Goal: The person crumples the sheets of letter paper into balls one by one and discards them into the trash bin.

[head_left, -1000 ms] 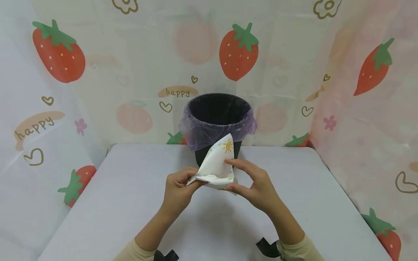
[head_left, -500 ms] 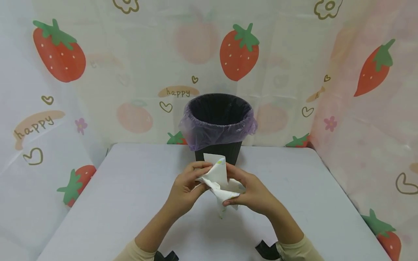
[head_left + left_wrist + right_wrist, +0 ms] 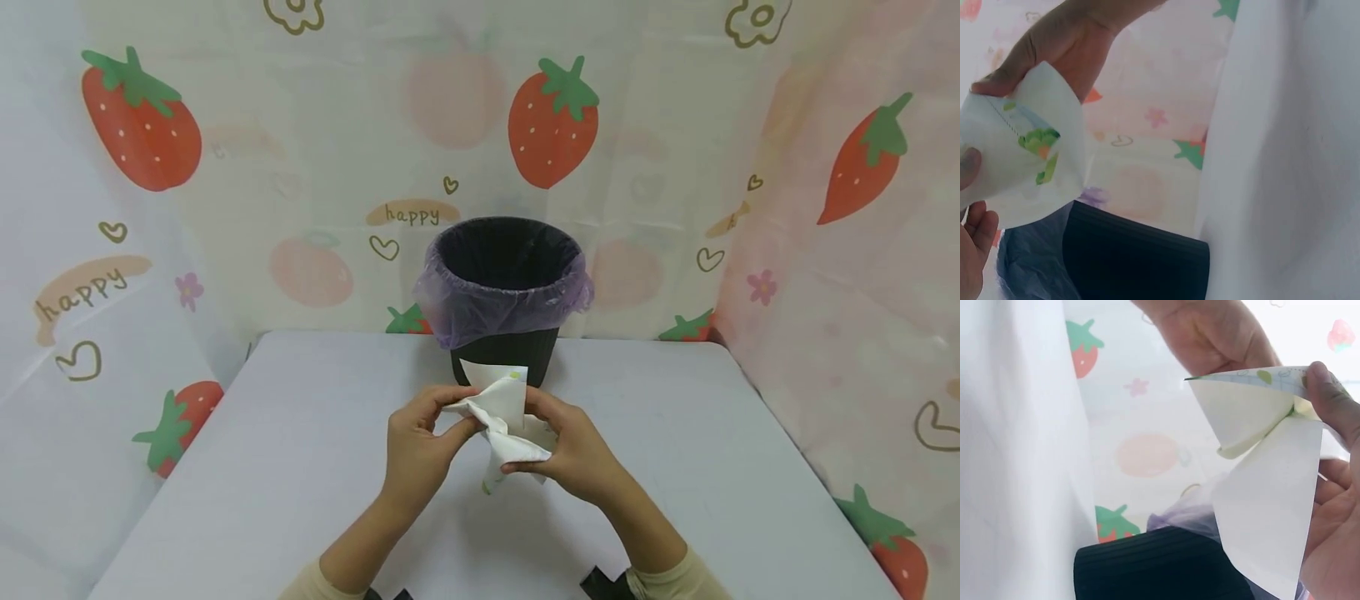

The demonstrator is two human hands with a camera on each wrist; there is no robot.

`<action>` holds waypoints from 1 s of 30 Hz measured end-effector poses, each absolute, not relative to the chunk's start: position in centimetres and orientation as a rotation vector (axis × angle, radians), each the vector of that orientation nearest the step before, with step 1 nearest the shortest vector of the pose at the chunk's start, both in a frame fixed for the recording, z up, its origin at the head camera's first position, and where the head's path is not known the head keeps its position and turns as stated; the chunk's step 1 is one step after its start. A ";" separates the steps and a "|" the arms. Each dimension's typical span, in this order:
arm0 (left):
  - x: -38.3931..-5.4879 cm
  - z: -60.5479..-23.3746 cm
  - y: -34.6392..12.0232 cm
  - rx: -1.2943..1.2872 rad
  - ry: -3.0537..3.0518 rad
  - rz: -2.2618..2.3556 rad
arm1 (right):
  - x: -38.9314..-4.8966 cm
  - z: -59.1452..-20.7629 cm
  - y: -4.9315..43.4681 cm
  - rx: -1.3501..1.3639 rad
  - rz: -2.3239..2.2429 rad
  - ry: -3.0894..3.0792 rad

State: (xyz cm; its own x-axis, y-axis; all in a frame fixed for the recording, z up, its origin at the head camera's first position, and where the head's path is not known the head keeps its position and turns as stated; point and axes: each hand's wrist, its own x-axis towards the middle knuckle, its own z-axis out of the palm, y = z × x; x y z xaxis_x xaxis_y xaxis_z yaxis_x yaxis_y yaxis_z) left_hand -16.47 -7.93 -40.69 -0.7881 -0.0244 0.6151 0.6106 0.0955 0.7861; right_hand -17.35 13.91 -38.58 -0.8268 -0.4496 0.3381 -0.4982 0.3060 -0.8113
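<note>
A white sheet of paper (image 3: 510, 417), folded and twisted in its middle, is held up between both hands over the table. My left hand (image 3: 420, 446) pinches its left side between thumb and fingers. The right hand (image 3: 577, 450) grips the right side, thumb below and fingers behind. Printed green leaves show on the paper (image 3: 1035, 169) in the left wrist view. From the right wrist, the sheet (image 3: 1272, 494) has a pinched centre with flaps spreading out, and a blue-lined print along its upper strip. Parts of the fingers are hidden behind it.
Behind the hands, a black bin (image 3: 510, 250) stands at the table's back edge, lined with a purple plastic bag (image 3: 495, 312) folded over its rim. A white table (image 3: 300, 467) lies below. Strawberry-print cloth (image 3: 330, 125) hangs around three sides.
The paper has gone from a tall pointed fold with a sun print showing to a twisted, crumpled shape. My right hand has closed in on it from looser, spread fingers.
</note>
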 end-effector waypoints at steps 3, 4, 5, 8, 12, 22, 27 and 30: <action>-16.3 -40.8 -7.8 -0.582 -1.899 -1.757 | -17.2 -38.6 13.8 0.885 1.564 -2.491; -16.3 -40.8 -7.8 -0.603 -1.902 -1.762 | -17.2 -38.6 13.8 0.876 1.554 -2.487; -16.2 -40.8 -7.7 -0.630 -1.904 -1.773 | -17.2 -38.6 13.8 0.867 1.545 -2.482; -16.1 -40.6 -7.6 -0.732 -1.917 -1.815 | -17.4 -38.7 13.8 0.837 1.520 -2.464; -16.0 -40.4 -7.6 -0.806 -1.953 -1.837 | -17.6 -38.7 13.7 0.796 1.507 -2.447; -16.2 -40.7 -7.2 -0.718 -1.907 -1.959 | -17.7 -39.8 13.3 0.731 1.431 -2.383; -16.2 -41.5 -6.5 -0.710 -1.838 -2.051 | -17.7 -40.2 13.0 0.683 1.439 -2.314; -16.2 -41.7 -6.4 -0.702 -1.837 -2.006 | -17.8 -40.2 12.9 0.693 1.470 -2.278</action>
State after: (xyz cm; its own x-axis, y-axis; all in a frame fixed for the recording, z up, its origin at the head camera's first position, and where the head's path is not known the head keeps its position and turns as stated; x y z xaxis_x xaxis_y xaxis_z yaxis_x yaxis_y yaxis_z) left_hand -16.20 -6.36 -41.71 -0.8238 0.0848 0.5604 0.5508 -0.1135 0.8269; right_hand -17.85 12.94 -40.23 -0.8226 -0.2144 0.5267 -0.5682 0.3448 -0.7471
